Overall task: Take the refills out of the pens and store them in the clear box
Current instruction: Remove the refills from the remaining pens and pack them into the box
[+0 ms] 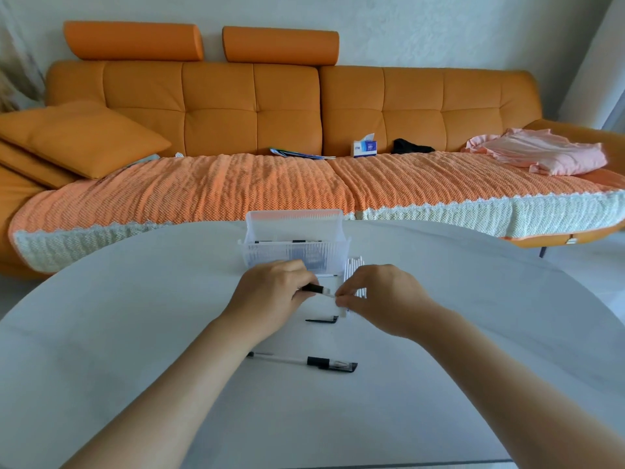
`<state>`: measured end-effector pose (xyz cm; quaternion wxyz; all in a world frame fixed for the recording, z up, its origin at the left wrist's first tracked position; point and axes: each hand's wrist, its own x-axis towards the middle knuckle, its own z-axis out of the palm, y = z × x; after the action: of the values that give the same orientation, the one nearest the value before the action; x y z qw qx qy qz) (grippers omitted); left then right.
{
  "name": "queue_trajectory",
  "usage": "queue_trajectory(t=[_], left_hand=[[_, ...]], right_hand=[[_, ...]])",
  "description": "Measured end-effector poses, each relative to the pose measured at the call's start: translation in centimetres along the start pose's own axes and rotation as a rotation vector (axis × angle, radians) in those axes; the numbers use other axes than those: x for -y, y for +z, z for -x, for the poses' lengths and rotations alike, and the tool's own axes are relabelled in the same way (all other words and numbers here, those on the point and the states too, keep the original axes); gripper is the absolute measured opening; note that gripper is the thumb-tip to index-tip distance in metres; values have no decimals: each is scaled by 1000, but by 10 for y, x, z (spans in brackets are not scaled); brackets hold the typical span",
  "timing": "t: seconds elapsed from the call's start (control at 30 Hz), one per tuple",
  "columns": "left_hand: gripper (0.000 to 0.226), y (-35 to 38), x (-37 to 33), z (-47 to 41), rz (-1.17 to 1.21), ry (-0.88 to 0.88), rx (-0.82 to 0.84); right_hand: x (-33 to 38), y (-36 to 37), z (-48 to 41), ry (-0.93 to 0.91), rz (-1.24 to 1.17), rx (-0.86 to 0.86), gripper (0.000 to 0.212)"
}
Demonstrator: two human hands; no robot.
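Observation:
My left hand (270, 296) grips a pen (317, 288) by its black grip section, just in front of the clear box (295, 247). My right hand (378, 299) pinches the pen's clear end where it meets the left hand. The clear ribbed box stands on the white table (135, 333) with thin dark refills lying inside. A black pen cap (322, 320) lies below my hands. A whole clear pen with a black cap (304, 362) lies nearer to me. A row of white pen barrels (353, 269) lies right of the box, partly hidden by my right hand.
An orange sofa (287, 106) with a knitted orange cover runs behind the table. On it lie cushions (77, 137), a tissue box (365, 147), a booklet, a black item and a pink garment (541, 154). The table's far edge curves just behind the box.

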<state>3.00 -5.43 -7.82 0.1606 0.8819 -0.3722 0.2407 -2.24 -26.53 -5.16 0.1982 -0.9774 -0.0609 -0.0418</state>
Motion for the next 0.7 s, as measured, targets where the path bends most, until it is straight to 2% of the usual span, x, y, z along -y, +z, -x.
queue_trajectory(t=[0.1,0.23,0.3,0.47,0.7], left_hand=[[8,6,-10,-6,39,20,-47],[27,19,-19,-13,93,-50,-81],[27,26,-20,-16,127,-79,-9],[27,43,-29,-17,171,-108,307],[31,50,-42,-23,176,-63,318]], right_hand=[[-5,0,2,46,1,23,12],[-26,-12,2,187,73,27,14],[-40,-18,3,275,111,18,14],[-64,-20,-1,459,51,-48,13],[-61,0,-14,517,29,-55,10]])
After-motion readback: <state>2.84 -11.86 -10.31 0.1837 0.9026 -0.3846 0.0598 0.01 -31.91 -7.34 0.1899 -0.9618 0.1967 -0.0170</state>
